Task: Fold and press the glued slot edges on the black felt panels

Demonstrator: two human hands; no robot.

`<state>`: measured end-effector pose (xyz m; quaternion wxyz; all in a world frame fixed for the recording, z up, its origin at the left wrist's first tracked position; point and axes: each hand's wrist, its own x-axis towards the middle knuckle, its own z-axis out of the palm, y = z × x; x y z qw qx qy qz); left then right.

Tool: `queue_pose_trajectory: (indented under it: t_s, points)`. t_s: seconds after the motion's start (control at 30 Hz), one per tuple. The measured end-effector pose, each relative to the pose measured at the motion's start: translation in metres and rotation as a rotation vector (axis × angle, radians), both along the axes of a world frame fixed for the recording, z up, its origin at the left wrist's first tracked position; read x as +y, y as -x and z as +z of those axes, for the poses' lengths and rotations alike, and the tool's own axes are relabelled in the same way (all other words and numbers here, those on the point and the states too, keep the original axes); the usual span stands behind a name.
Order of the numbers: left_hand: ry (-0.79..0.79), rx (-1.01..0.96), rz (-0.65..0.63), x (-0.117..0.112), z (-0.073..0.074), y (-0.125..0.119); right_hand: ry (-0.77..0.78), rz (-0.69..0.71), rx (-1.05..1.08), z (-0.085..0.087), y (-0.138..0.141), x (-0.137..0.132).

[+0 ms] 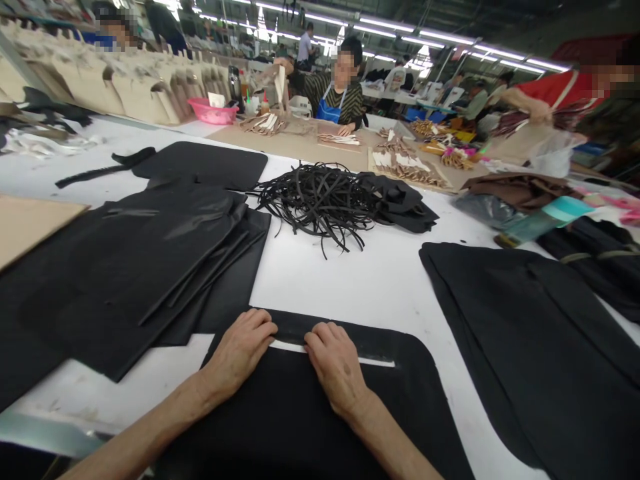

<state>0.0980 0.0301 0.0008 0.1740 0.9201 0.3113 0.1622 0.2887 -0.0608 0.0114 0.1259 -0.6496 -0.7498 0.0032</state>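
Note:
A black sheet panel (pixel 300 407) with rounded corners lies in front of me on the white table. Along its far edge runs a flat black strip (pixel 377 343), with a thin white line (pixel 377 363) just below it. My left hand (pixel 243 350) has its fingers curled closed over the strip near its left end. A short gap away, my right hand (pixel 337 363) grips the same strip with bent fingers. Both thumbs and the undersides of the fingers are hidden, and whether the strip is a fold or a separate piece I cannot tell.
Stacked black panels (pixel 135 260) lie at left, more black panels (pixel 530 333) at right. Beyond are a tangle of thin black strips (pixel 320 197), a teal-lidded bottle (pixel 545 220) and a pink basin (pixel 214 111). Across the table sits a co-worker (pixel 340 93).

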Motion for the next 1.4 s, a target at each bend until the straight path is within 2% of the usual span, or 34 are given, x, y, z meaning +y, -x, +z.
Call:
queue_pose_trajectory:
  t_s: [0.17,0.3,0.47,0.73,0.97,1.13,1.2,1.33,1.4]
  points:
    - [0.104,-0.014,-0.003,0.005,0.0,0.001,0.045,-0.136,0.091,0.002,-0.04,-0.023]
    - [0.117,-0.009,0.009,0.007,0.0,0.001,0.058,-0.204,0.146,0.005,-0.058,-0.035]
    - [0.104,-0.014,0.027,0.004,0.005,-0.001,0.069,-0.246,0.126,0.005,-0.057,-0.035]
    - [0.003,0.094,0.132,-0.008,0.008,-0.013,0.119,-0.348,-0.089,0.01,-0.047,-0.026]
    - [-0.025,0.272,0.213,-0.008,0.021,-0.025,0.238,-0.389,-0.146,0.019,-0.049,-0.012]
    - [-0.086,0.294,0.239,-0.015,0.02,-0.031,0.357,-0.405,-0.12,0.026,-0.05,-0.006]
    - [-0.155,0.302,0.143,-0.017,0.018,-0.032,0.39,-0.403,-0.107,0.029,-0.05,-0.003]
    - [-0.34,0.35,-0.253,-0.016,0.013,-0.027,0.414,-0.415,-0.102,0.034,-0.051,0.0]
    - [-0.43,0.369,-0.356,-0.015,0.009,-0.022,0.417,-0.423,-0.096,0.035,-0.051,0.0]
